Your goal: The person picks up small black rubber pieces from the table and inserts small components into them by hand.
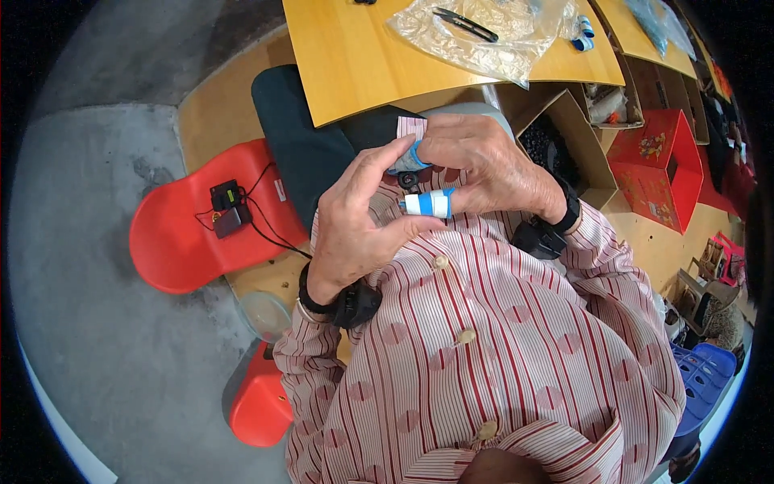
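My left hand (355, 214) and my right hand (492, 165) are raised before my chest, fingertips meeting. Between them is a small black round part (408, 180) with what looks like a hole in its middle. Blue and white tape (427, 203) wraps my right thumb, and more wraps a finger above it. My left thumb and index finger curve around to touch the taped fingers; its other fingers are mostly hidden. A scrap of pink striped cloth (411, 127) shows beyond the fingertips. Each wrist carries a black strap.
Ahead is a yellow table (347, 56) with a clear plastic bag (484, 52) and black thread snips (466, 25) on it. A cardboard box (564, 145) of black parts stands right, near a red box (657, 165). At left, a red stool (181, 218) bears a cabled black device (230, 210).
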`<state>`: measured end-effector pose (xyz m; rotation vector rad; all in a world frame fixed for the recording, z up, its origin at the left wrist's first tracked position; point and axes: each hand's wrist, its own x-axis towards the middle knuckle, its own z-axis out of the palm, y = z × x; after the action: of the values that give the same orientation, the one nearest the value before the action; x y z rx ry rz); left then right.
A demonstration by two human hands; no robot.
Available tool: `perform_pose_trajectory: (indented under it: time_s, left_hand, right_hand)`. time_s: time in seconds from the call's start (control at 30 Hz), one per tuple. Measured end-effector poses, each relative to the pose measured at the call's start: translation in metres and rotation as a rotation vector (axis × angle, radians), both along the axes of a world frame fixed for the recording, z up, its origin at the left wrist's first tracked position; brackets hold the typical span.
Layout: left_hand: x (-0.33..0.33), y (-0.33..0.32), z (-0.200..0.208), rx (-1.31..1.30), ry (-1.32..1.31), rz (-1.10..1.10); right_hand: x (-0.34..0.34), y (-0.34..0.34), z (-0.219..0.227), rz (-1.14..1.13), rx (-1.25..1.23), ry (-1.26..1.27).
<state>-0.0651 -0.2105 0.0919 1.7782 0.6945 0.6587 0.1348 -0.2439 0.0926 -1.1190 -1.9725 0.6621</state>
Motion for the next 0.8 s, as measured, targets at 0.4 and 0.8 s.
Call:
perform_pose_trajectory:
  time_s: [0.4, 0.8]
  left_hand:
    - [-0.006, 0.003, 0.004, 0.344, 0.022, -0.061]
    - [-0.005, 0.004, 0.011, 0.475, -0.060, -0.092]
  right_hand:
    - [-0.003, -0.002, -0.003, 0.057, 0.119, 0.034]
    - [-0.007, -0.006, 0.008, 0.074, 0.183, 0.009]
